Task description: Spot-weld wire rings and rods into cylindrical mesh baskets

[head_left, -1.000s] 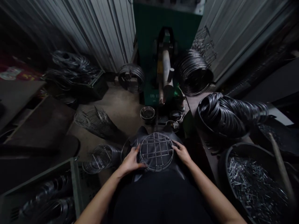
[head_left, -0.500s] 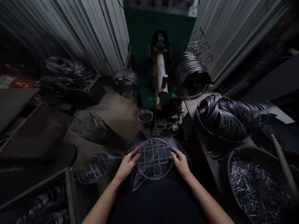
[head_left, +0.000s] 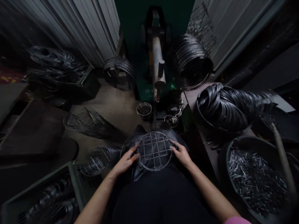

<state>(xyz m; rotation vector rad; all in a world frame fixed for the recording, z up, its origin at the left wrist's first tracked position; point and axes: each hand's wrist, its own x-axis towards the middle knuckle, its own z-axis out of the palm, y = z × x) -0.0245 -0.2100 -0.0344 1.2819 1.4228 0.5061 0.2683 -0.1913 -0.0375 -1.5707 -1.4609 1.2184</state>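
Observation:
Over my lap I hold a round wire rack (head_left: 155, 151), a metal ring crossed by several straight wires. My left hand (head_left: 128, 159) grips its left rim, with orange bands on two fingers. On the opposite rim, the fingers of my right hand (head_left: 181, 153) are closed. Another thin wire ring (head_left: 122, 148) shows partly behind my left hand, mostly hidden. Ahead of the rack stands a green machine (head_left: 133, 37) with a metal arm (head_left: 159, 59) pointing down towards my knees.
Wire rings fill a tub (head_left: 201, 121) on the right, above a tub (head_left: 225, 183) of short metal pins. Stacked racks (head_left: 95, 160) and a taller wire stack (head_left: 87, 123) stand on the left floor. A crate (head_left: 74, 183) sits lower left; small bowls (head_left: 144, 109) lie beneath the machine arm.
The view has tipped downward, so the machine sits higher in the picture. The rack has turned slightly between my hands, which keep their hold on both sides.

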